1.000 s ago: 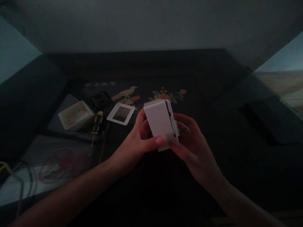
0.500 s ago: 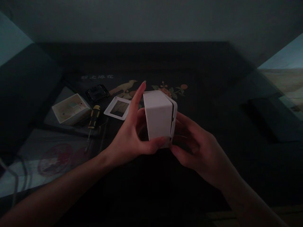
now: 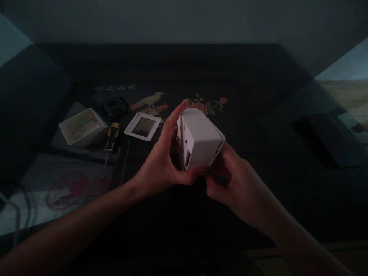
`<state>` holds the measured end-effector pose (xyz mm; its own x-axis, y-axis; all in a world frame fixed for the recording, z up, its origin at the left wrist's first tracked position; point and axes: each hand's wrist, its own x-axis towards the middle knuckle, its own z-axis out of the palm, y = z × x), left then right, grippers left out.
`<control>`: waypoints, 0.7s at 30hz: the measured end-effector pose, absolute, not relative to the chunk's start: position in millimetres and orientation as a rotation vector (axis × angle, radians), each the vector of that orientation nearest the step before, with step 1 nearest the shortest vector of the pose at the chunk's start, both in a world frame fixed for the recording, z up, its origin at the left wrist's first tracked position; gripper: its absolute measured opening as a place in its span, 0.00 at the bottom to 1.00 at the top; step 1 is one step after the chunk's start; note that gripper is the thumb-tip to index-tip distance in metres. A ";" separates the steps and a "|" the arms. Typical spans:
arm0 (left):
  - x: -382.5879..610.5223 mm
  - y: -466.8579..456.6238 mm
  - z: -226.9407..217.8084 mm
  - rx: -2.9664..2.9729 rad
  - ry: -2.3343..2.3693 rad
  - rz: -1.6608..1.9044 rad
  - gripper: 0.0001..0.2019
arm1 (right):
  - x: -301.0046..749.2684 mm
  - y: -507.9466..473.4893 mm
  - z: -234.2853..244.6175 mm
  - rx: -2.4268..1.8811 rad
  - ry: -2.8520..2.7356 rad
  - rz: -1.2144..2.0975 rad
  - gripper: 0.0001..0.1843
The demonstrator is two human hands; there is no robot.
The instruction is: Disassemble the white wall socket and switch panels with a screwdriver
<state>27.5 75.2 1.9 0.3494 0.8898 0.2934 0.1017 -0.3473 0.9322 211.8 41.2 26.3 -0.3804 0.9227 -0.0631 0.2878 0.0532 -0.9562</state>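
Observation:
A white plastic box, like an electrical mounting box with a plate along its right edge, is held up above the dark table. My left hand grips it from the left, thumb along the bottom edge and a finger up the far left side. A small round hole and a dark slot show in the face toward that hand. My right hand holds the plate side from the right; its fingers are partly hidden behind the box. The room is dim, and the plate's front cannot be seen.
Left of my hands lie a white square frame, a screwdriver with a yellow-black handle, an open white box and a black frame-like part. Small screw-like pieces lie near the screwdriver. A dark flat object is at the right.
The white box has been turned in my hands, so its holed left face now shows. It has shifted slightly right, and my right hand has closed in on the plate side.

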 end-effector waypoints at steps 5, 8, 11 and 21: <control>27.3 72.5 -8.4 1.569 0.956 1.031 0.57 | 207.1 41.6 17.4 -1.307 -1.756 1.327 0.42; 28.5 71.9 -11.5 1.473 0.966 1.011 0.57 | 204.9 42.4 12.7 -1.352 -1.739 1.319 0.37; 29.5 74.0 -13.3 1.410 0.936 1.002 0.57 | 205.4 43.5 9.8 -1.348 -1.726 1.337 0.36; 27.3 77.3 1.8 1.332 0.909 0.825 0.59 | 212.1 48.0 11.8 -1.156 -1.643 1.529 0.43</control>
